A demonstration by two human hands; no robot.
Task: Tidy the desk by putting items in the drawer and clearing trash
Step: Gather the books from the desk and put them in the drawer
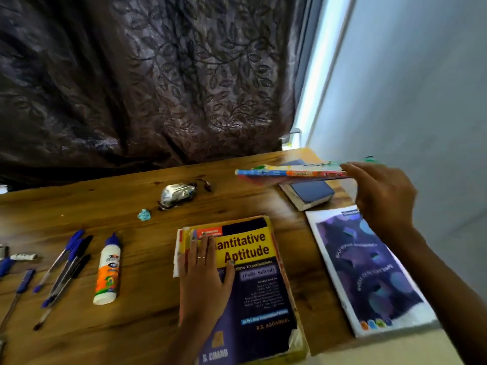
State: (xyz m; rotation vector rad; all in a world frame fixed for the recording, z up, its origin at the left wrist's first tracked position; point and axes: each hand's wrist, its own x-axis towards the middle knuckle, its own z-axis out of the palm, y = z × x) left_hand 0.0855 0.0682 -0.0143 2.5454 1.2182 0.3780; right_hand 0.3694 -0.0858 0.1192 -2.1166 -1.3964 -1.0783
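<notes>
Gripping a thin colourful booklet [292, 172] aloft, right hand [382, 196] reaches forward; left hand [203, 280] lies flat, fingers spread, on the Quantitative Aptitude book [253, 293].

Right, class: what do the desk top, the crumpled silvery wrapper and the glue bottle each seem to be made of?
Desk top: wood or wood-look laminate, brown with grain streaks and knots, slight sheen.
Crumpled silvery wrapper: probably metallised foil or plastic film, going by its shiny creases.
Glue bottle: apparently smooth white plastic with a blue cap and an orange printed label.
</notes>
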